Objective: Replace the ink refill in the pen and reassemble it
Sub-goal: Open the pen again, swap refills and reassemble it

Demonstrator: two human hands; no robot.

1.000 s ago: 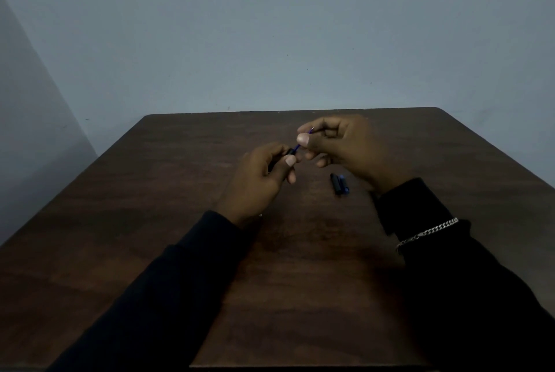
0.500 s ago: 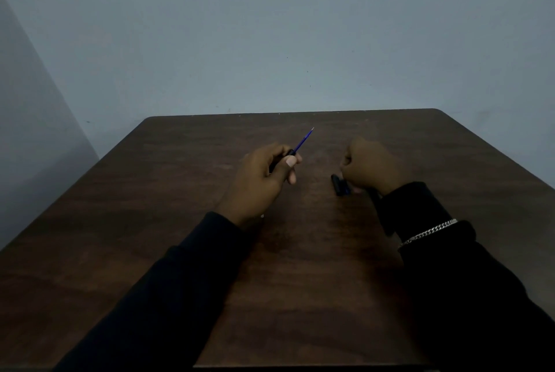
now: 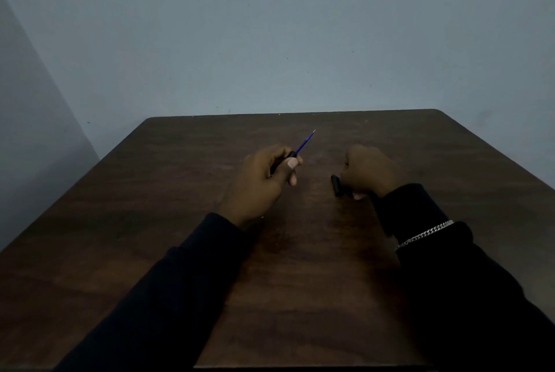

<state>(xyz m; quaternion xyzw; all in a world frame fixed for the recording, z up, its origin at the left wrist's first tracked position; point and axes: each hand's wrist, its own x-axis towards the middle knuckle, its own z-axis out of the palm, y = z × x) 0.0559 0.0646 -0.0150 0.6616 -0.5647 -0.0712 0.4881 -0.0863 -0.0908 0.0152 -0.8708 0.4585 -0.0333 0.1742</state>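
My left hand (image 3: 261, 179) grips a dark pen barrel (image 3: 282, 161), mostly hidden in the fist. A thin blue ink refill (image 3: 304, 141) sticks out of the barrel's far end, its metal tip pointing up and away to the right. My right hand (image 3: 369, 170) rests on the table to the right, knuckles up, fingers curled down over a short dark pen piece (image 3: 338, 186) lying on the wood. Its fingertips touch that piece; whether it is gripped or lifted is hard to tell. A blue part seen there earlier is hidden under the hand.
The dark brown wooden table (image 3: 300, 281) runs to a far edge near a plain blue-grey wall. A silver chain bracelet (image 3: 425, 235) sits over my right dark sleeve. Both forearms lie low over the tabletop.
My right hand let go of the refill's tip, dropped to the right and came down onto the dark piece on the table. My left hand stayed put with the barrel.
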